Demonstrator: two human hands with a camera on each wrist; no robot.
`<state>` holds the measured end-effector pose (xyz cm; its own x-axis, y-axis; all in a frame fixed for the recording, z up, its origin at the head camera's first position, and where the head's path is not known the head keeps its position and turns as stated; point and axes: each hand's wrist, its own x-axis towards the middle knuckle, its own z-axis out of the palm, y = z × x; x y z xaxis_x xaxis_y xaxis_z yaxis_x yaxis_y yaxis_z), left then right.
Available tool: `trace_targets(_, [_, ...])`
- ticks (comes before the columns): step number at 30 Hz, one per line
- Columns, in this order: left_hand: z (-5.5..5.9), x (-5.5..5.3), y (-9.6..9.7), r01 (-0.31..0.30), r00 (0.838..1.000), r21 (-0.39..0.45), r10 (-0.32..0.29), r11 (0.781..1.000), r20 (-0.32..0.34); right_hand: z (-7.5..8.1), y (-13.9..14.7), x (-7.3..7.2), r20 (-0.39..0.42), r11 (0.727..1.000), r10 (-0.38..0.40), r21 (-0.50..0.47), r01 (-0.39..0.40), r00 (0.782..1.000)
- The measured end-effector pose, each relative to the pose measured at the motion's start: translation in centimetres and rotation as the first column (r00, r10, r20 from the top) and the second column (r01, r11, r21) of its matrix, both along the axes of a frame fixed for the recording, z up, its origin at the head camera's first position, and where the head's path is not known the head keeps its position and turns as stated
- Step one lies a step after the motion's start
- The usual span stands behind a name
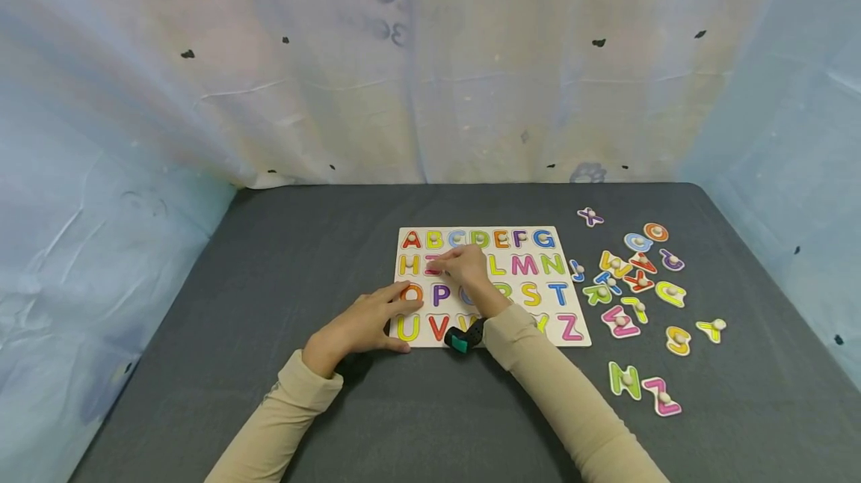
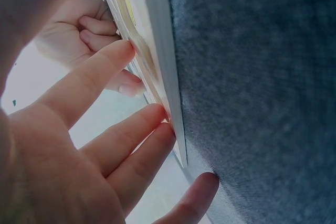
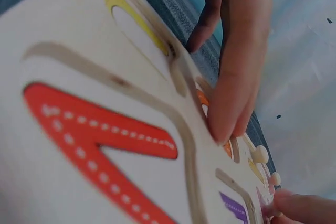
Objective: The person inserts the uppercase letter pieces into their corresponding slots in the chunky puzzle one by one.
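Observation:
A wooden alphabet board lies on the dark table, with knobbed letters seated along its top row. My right hand pinches a pink letter piece by its knob over the slot right of the H. In the right wrist view, that hand's fingertips show at the lower right edge. My left hand rests at the board's left edge, its fingers spread and fairly straight. The left wrist view shows the left fingertips touching the board's side. The right palm hides several middle slots.
Loose knobbed letters lie scattered right of the board, among them a green N, a pink Z, a yellow Y and a purple X. Plastic sheeting hangs behind the table and along both sides.

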<state>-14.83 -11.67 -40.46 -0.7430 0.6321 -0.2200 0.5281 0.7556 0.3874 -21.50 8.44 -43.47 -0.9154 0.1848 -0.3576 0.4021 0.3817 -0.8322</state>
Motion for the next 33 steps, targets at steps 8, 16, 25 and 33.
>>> trace_targets(8, [0.0,0.2,0.0,0.009,1.000,0.008,-0.008,1.000,-0.006,0.8,1.2,1.7,-0.055,0.994,0.058,-0.088,-0.063,0.997])
trace_targets(16, [0.1,0.1,0.0,-0.004,1.000,0.010,0.004,1.000,0.003,2.7,3.0,2.8,-0.148,0.988,0.110,-0.088,-0.123,0.983])
trace_targets(25, [-0.1,0.1,0.0,-0.011,1.000,0.007,0.011,1.000,0.014,3.1,7.2,3.2,-0.169,0.992,0.120,-0.016,-0.125,0.978])
trace_targets(33, [-0.1,0.0,0.0,-0.011,1.000,0.006,0.011,1.000,0.011,3.5,11.7,3.2,-0.163,0.996,0.079,0.046,-0.073,0.983])
